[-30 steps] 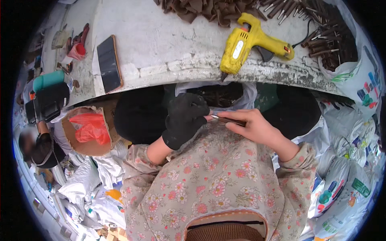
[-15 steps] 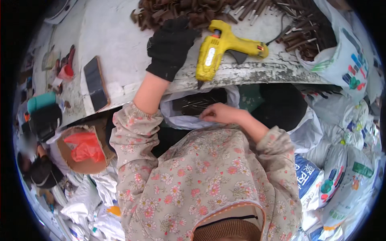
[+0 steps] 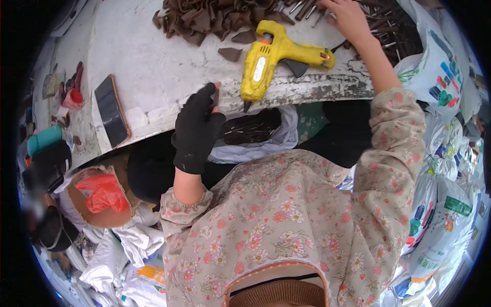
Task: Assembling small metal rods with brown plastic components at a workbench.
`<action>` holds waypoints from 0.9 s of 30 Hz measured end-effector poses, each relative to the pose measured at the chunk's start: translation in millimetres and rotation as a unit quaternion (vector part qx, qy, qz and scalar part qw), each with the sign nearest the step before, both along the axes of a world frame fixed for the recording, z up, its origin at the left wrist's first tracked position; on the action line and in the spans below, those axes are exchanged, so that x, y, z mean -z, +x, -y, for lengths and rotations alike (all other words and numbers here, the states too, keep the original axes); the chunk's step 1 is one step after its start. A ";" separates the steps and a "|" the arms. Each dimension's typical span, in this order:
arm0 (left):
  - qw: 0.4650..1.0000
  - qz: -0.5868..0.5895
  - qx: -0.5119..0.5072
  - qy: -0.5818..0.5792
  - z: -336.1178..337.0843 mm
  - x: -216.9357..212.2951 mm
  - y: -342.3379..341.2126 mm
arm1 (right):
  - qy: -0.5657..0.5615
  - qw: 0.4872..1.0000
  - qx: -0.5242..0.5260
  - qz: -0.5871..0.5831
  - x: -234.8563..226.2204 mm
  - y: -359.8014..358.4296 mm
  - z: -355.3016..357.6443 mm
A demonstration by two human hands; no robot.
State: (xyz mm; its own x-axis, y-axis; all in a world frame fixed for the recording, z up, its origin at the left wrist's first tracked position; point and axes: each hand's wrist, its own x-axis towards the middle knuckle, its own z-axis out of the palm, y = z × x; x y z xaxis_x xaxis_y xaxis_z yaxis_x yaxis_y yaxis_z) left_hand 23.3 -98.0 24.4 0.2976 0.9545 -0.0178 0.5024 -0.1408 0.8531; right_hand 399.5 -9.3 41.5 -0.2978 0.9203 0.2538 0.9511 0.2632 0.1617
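Note:
My left hand (image 3: 197, 130), in a black glove with bare fingertips, is closed in a pinch at the table's front edge. A small brown piece (image 3: 216, 96) shows between its thumb and fingers. To its right, a yellow glue gun (image 3: 262, 64) stands nozzle down at the edge. My bare right hand (image 3: 350, 19) reaches to the far right, over a heap of brown sticks with pale tips (image 3: 388, 30); its fingers are partly spread, and I see nothing held. Brown curled flaps (image 3: 215, 18) are heaped at the back, with a loose flap (image 3: 230, 53) nearer.
Below the table edge, a white bag (image 3: 289, 130) on my lap holds dark sticks. A phone (image 3: 112, 110) lies on the left. A printed bag (image 3: 437, 71) stands by the stick heap. A cardboard box (image 3: 99, 215) with a red bag sits lower left; several stuffed bags (image 3: 440, 230) crowd the right.
My left hand has come back from the flap heap to the table edge with a brown piece. My right hand has gone from the lap bag up to the stick heap.

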 end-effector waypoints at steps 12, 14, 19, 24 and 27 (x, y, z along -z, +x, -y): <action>0.909 0.319 -0.083 -0.257 64.0 34.6 7.2 | 0.085 0.867 -0.013 -0.491 8.6 -42.9 61.6; 0.926 0.256 -0.099 -0.258 61.3 26.1 12.2 | 0.036 0.933 0.039 -0.357 12.8 -68.6 83.5; 0.923 0.267 -0.054 -0.272 57.6 29.1 16.6 | -0.057 0.966 0.135 -0.213 6.5 -108.3 110.9; 0.888 0.327 -0.081 -0.314 55.1 19.7 21.9 | -0.050 0.978 0.134 -0.154 13.9 -103.8 108.8; 0.889 0.319 -0.092 -0.315 53.0 21.1 25.7 | -0.067 0.977 0.095 -0.176 9.6 -94.4 105.3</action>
